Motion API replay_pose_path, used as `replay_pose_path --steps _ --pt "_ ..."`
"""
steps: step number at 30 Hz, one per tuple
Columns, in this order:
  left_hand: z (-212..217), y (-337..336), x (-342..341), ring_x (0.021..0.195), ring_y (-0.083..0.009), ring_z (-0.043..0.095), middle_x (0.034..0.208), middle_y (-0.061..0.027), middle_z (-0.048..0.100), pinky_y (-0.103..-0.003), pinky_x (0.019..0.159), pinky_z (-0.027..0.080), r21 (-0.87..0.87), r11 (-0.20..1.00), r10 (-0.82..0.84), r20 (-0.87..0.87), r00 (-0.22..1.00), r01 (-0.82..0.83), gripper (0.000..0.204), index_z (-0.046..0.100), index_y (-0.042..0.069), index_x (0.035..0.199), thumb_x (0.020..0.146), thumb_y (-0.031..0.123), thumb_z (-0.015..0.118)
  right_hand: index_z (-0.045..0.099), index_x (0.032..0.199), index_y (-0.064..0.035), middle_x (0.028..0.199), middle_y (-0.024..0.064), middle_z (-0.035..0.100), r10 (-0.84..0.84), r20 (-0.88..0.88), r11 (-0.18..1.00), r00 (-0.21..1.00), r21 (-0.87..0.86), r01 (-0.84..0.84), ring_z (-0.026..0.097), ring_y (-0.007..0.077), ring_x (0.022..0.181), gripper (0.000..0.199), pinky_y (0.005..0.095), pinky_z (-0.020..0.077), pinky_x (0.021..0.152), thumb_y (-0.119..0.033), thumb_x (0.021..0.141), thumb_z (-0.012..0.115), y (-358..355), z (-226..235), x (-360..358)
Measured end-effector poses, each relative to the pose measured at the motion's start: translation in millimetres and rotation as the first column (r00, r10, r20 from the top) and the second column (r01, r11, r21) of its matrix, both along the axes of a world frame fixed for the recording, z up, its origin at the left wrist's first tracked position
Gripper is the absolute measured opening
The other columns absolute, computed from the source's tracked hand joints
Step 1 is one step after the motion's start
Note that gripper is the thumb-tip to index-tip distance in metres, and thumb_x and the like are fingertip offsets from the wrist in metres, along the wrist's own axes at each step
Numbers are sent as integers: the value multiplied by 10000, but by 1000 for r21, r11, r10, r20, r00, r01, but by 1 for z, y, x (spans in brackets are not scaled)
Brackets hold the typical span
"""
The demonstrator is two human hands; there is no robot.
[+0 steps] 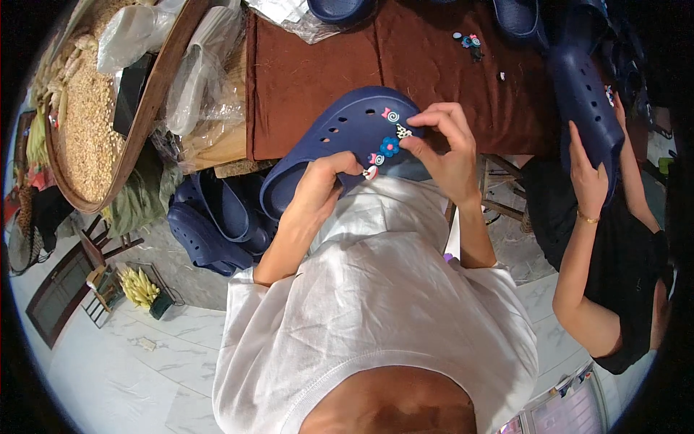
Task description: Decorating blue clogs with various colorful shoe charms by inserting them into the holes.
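Observation:
A navy blue clog (311, 145) with ventilation holes rests over my lap at the table's near edge, its toe pointing away to the right. My left hand (318, 184) is closed round its side, thumb beside a red-and-white charm (371, 173). Several charms run across the toe: a blue flower (390, 147), white swirls with pink bows, and a black-and-white spotted charm (403, 132). Thumb and forefinger of my right hand (450, 148) pinch at that spotted charm. Its underside and the clog's sole are hidden.
A brown cloth (311, 79) covers the table, with loose charms (471, 40) at the back. More navy clogs (210, 224) sit low at left, near a grain-filled round tray (87, 123) and plastic-wrapped white clogs (202, 72). At right, another person's hands (589, 170) hold a navy clog (589, 94).

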State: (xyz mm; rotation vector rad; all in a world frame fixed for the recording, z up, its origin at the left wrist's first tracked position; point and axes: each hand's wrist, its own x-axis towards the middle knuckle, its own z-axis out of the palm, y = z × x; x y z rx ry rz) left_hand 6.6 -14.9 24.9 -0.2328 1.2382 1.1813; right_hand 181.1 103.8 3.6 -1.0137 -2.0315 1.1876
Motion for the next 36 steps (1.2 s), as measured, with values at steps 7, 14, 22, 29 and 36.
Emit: replay_pose_path --steps 7,14,22,29,36 --pt "2 -1 3 759 -118 542 795 -15 625 -266 726 400 71 997 -18 -51 999 21 77 655 9 749 697 -27 610 725 879 -69 906 56 562 16 17 996 1000 86 -18 584 215 885 208 331 476 721 -147 716 829 -4 -10 0" --pt "6 5 3 736 -108 537 756 -7 605 -271 717 407 82 995 -56 -66 996 61 72 626 15 701 678 -47 597 739 868 -72 879 49 566 44 -16 991 999 124 -41 573 217 870 172 333 470 742 -98 714 812 2 -11 2" --pt "-2 9 6 808 -153 574 863 -52 645 -276 754 436 53 998 -35 -38 999 37 182 660 -17 835 670 -52 591 663 1014 -49 1001 62 591 -83 -85 989 993 -131 71 590 185 917 288 289 472 728 -173 789 794 6 -16 -5" --pt "-1 7 16 841 -196 623 927 -100 677 -313 778 486 145 987 -48 -164 985 72 319 662 -56 964 653 -83 597 620 1122 -48 1037 53 569 -16 -6 988 1000 -156 15 556 163 938 392 294 450 821 -223 812 785 17 -11 -15" --pt "-17 5 11 821 -209 624 885 -94 665 -321 800 491 125 992 42 -106 993 -28 281 662 -35 914 649 -88 586 623 1102 -44 1039 67 561 -51 21 996 998 76 49 557 184 963 357 321 450 835 -240 836 757 12 -23 -22"
